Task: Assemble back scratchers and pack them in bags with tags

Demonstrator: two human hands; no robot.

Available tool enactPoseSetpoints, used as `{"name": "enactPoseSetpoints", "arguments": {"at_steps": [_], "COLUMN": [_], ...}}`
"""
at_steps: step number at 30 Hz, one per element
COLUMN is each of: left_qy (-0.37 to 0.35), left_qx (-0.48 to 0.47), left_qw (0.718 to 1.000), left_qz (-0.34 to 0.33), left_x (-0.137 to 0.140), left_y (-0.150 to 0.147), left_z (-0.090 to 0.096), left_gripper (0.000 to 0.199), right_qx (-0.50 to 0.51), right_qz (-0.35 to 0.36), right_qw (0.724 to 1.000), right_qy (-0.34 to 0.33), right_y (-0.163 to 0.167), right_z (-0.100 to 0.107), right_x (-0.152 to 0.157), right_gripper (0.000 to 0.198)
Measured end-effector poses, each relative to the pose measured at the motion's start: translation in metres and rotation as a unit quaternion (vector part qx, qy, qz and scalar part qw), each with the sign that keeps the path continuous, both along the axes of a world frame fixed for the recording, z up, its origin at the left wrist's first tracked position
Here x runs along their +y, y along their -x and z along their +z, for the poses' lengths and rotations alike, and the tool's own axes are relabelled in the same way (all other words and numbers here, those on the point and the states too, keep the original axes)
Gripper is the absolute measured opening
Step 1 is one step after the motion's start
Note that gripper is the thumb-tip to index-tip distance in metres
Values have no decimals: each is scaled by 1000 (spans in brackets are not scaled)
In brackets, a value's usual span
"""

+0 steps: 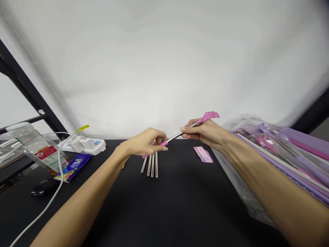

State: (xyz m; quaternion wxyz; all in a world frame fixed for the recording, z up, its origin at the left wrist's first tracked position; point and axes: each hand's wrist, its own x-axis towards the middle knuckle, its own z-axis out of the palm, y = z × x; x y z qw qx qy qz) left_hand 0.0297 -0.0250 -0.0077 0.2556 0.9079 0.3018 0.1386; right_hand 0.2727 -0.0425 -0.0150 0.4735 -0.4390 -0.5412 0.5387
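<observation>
Black desk [174, 209] against a pale wall [164, 68]. One pink-handled back scratcher [175, 137] held above the desk, slanting up to its pink claw. Both hands closed on it: left hand [144, 141] at the handle, right hand [205, 133] on the metal shaft near the claw. Below the left hand, four metal rods [152, 166], upper ends hidden. Pink printed cards [202, 154] overlap; count unclear. Left side: one clear jar [36, 147], one blue packet [77, 166], one power strip [96, 146] with two white plugs [86, 143]. Right: bagged purple-and-pink goods [303, 137], uncounted.
</observation>
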Motion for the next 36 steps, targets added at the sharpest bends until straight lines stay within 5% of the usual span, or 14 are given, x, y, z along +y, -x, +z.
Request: {"name": "enactPoseSetpoints", "arguments": {"at_steps": [11,15,18,20,22,24,26,31,36], "left_qy": [54,102,44,45,65,79,95,138,105], "left_qx": [-6,7,23,32,33,19,7,-10,-63], "left_qw": [998,995,998,998,997,997,995,990,992], "left_qz": [-10,13,33,27,14,13,17,13,14], "left_x": [6,9,10,10,10,11,12,13,14], "left_y": [8,21,28,30,30,29,29,32,28], "left_z": [-3,3,8,11,11,10,7,4,0], "left_gripper": [33,39,43,45,45,45,45,45,29], "right_qx": [7,8,-123,-298,-457,-538,-561,-528,-442], "right_qz": [28,-35,-36,11,44,53,66,178,231], "right_qw": [1000,999,989,949,878,826,809,823,864], "right_qy": [-11,-28,-70,-100,-133,-158,-163,-115,-74], "right_y": [-11,-32,-46,-50,-50,-46,-42,-34,-34], "right_z": [-1,5,14,18,20,18,13,5,5], "right_x": [0,1,-3,-5,-5,-4,-2,-3,-5], "right_gripper": [27,35,42,44,38,37,40,51,49]}}
